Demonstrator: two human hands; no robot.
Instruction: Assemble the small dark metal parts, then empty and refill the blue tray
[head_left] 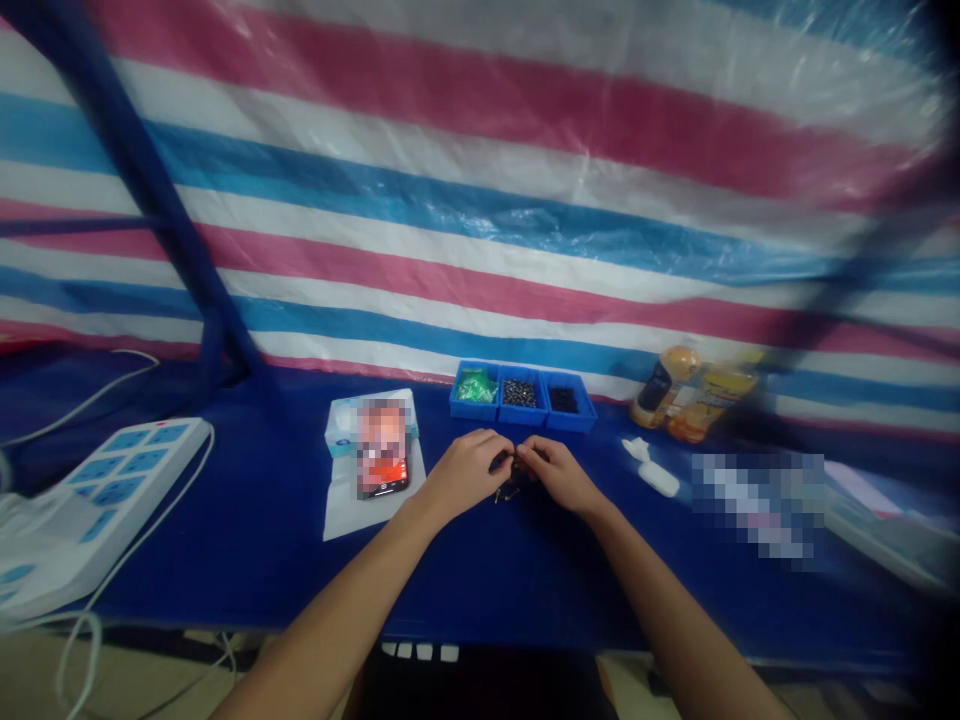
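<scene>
My left hand [474, 467] and my right hand [553, 470] meet over the middle of the blue table. Both have their fingertips pinched close together, and whatever lies between them is too small to make out. Just below the fingers is a little cluster of small dark and brass-coloured pieces [508, 492], partly covered by the hands. Behind them stand three joined blue bins. The left bin [474, 410] holds green pieces in clear plastic, the middle bin [522, 414] small mixed metallic parts, and the right bin [570, 420] small black parts.
A phone [385, 490] leans on a tissue box [341, 425] at the left. Further left lies a white power strip [157, 470] with cables. To the right are a white earbud-like case [659, 479], an orange-capped bottle [664, 387] and a yellow package [712, 400]. Blue frame bars rise at both sides.
</scene>
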